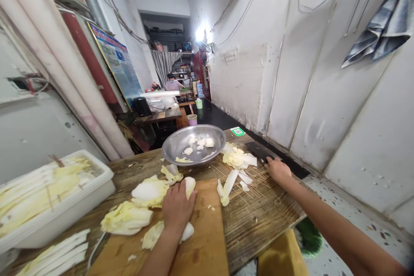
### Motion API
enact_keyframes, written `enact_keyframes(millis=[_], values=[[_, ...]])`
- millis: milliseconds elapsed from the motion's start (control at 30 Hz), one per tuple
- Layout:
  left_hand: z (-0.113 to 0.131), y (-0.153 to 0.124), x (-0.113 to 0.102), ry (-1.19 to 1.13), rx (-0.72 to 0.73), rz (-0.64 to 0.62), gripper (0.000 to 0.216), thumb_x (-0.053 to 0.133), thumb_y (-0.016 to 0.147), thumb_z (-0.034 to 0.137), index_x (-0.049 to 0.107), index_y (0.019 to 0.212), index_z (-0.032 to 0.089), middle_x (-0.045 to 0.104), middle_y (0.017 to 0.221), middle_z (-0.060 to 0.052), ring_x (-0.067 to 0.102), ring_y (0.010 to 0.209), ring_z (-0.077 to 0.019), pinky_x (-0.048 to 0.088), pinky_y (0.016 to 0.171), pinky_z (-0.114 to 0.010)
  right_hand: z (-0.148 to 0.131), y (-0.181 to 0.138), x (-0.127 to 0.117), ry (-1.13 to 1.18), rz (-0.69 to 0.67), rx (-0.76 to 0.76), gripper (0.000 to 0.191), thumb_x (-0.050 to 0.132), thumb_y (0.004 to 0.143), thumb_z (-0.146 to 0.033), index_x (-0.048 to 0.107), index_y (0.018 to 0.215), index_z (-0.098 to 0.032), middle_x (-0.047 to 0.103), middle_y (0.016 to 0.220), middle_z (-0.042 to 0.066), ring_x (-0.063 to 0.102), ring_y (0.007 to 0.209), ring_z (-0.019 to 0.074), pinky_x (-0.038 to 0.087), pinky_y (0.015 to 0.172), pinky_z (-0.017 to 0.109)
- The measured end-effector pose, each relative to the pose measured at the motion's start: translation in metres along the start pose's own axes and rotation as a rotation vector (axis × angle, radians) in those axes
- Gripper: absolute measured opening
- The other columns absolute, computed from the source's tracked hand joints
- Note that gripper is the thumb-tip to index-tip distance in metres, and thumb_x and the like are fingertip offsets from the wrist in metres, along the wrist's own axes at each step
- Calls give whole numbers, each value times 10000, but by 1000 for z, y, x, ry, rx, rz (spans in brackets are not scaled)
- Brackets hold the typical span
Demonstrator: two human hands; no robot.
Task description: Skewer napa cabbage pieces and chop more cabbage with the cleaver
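My left hand lies palm down on a piece of napa cabbage on the wooden cutting board, fingers curled over it. More cabbage pieces lie just left of that hand. My right hand reaches to the table's far right edge and is closed on the handle of a dark cleaver lying flat there. A steel bowl with a few cabbage bits stands behind the board. Cut cabbage leaves rest on bamboo skewers between the bowl and my right hand.
A white plastic tub of skewered cabbage stands at the left, with more skewered strips in front of it. The wooden table ends at the right, beside a white wall. A person sits far back in the corridor.
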State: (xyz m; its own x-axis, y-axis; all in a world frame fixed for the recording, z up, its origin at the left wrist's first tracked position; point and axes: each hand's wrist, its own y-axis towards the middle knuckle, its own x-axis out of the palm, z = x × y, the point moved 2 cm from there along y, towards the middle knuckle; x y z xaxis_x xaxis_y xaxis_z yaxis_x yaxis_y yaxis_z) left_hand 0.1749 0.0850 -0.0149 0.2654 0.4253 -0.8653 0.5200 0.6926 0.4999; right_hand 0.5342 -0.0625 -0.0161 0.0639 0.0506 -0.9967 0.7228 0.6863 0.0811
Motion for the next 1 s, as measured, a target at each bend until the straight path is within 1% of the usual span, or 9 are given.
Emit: enact_keyframes(millis=[233,400,467,533,633,700,800,900,1000], values=[[0,-1,-1,-84,-3,1,399,503,839,270,541,1205,117,629,1079,-139,553,968,-284,431,859,-390,-19,20,3,21,-4,-19,304,569,925,-338,558,1174,-163,587,1141,76,605,943,207,520,792,408],[-4,-3,1,-119,14,-20,403,501,851,264,529,1227,120,620,1107,-137,552,987,-285,433,871,-387,-33,12,-18,76,25,-118,302,584,915,-328,567,1167,-162,567,1192,89,578,1019,231,491,853,445],[-5,-4,2,-136,9,-24,406,504,859,277,528,1231,116,616,1118,-138,551,994,-283,426,884,-381,-51,-2,-28,127,40,-210,306,573,921,-332,562,1180,-168,554,1220,95,565,1049,239,475,880,459],[-6,-4,1,-153,-6,-27,409,508,864,298,529,1232,120,614,1124,-132,549,996,-282,420,892,-382,-79,-23,-34,200,25,-357,295,553,932,-343,566,1178,-181,555,1227,89,559,1063,236,464,897,463],[-7,-5,-2,-187,-35,-22,391,512,869,331,540,1214,148,618,1129,-115,543,1013,-282,414,902,-392,-127,-63,-29,311,-76,-603,309,573,917,-381,586,1146,-174,584,1182,76,579,1030,227,477,876,453],[-8,-5,-4,-212,-46,-18,378,508,875,339,548,1199,150,617,1136,-115,540,1026,-282,415,904,-396,-153,-83,-20,352,-120,-670,317,596,903,-370,582,1152,-173,589,1169,75,578,1031,232,476,876,457],[-10,-5,-5,-247,-59,-23,349,497,881,318,559,1175,140,621,1125,-124,541,1025,-281,421,895,-397,-172,-94,-10,401,-141,-632,260,594,908,-327,596,1107,-159,598,1137,71,582,1019,230,480,867,457],[-11,-5,-5,-285,-72,-43,321,489,881,280,561,1167,151,621,1116,-118,537,1028,-275,419,896,-396,-173,-87,-8,483,-158,-573,238,583,917,-309,599,1103,-163,597,1145,71,584,1018,223,484,869,449],[-11,-5,-6,-310,-88,-64,320,490,878,264,561,1171,155,619,1105,-110,537,1023,-266,414,906,-391,-170,-74,-14,583,-206,-539,245,593,912,-308,597,1108,-162,610,1114,66,606,959,206,506,831,423]])
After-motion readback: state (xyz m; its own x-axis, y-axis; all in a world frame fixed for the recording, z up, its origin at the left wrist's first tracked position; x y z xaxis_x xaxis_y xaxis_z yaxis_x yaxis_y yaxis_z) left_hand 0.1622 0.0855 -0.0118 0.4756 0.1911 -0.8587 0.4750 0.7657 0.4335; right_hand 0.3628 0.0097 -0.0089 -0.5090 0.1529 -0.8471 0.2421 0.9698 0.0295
